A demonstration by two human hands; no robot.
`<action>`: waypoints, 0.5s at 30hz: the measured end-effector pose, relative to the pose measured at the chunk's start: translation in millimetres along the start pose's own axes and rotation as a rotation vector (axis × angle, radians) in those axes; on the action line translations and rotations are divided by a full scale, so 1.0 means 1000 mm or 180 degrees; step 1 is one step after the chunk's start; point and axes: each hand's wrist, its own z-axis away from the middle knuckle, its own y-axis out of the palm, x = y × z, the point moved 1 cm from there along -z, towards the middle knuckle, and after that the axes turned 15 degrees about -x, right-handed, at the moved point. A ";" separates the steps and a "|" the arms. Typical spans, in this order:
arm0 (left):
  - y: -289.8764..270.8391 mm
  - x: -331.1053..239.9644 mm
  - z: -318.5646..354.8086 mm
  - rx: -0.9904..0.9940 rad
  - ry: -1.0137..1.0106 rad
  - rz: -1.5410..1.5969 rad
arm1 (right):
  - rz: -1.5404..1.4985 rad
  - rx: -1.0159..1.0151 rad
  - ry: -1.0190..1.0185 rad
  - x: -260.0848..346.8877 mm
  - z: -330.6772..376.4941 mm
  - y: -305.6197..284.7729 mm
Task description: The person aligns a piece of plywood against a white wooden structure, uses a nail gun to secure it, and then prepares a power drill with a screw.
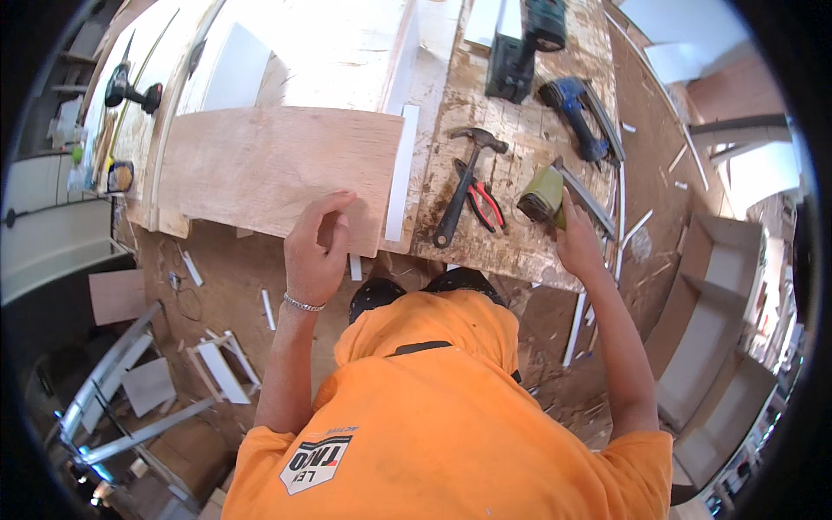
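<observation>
On the scarred chipboard bench [520, 130], his left hand [316, 251] pinches the near edge of a plywood panel [277, 169], while his right hand [576, 243] grips a green nail gun [544, 195] beside the hammer [464, 178].

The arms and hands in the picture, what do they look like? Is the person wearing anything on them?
Both arms are bare from the short orange sleeves of a T-shirt down to the fingers. No gloves. The left hand has a thin silver chain bracelet around its wrist. The right hand and its wrist wear nothing that shows.
</observation>
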 end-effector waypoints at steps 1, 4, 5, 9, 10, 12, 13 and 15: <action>0.003 0.004 0.001 -0.0019 0.0077 -0.0070 | 0.0246 -0.0137 -0.0132 -0.016 0.005 0.017; 0.009 0.001 -0.007 -0.0005 0.0263 -0.0375 | 0.0664 -0.0802 -0.0298 -0.029 0.018 0.051; 0.010 0.001 -0.011 0.0006 0.0306 -0.0513 | 0.0602 -0.0899 -0.0230 -0.013 0.015 0.046; 0.016 0.008 -0.034 -0.0002 0.0730 -0.0959 | -0.1453 -0.0798 0.0372 0.089 -0.020 0.052; 0.018 0.014 -0.040 -0.0077 0.0916 -0.1086 | -0.1648 -0.0581 0.0396 0.127 -0.034 0.063; 0.024 0.021 -0.049 -0.0056 0.1166 -0.1186 | -0.1432 -0.0222 0.0216 0.166 -0.060 0.121; 0.022 0.029 -0.050 -0.0002 0.1197 -0.1158 | -0.1417 -0.0114 0.0379 0.185 -0.069 0.133; 0.019 0.034 -0.057 0.0088 0.1228 -0.1189 | -0.1315 -0.0247 0.0677 0.199 -0.080 0.157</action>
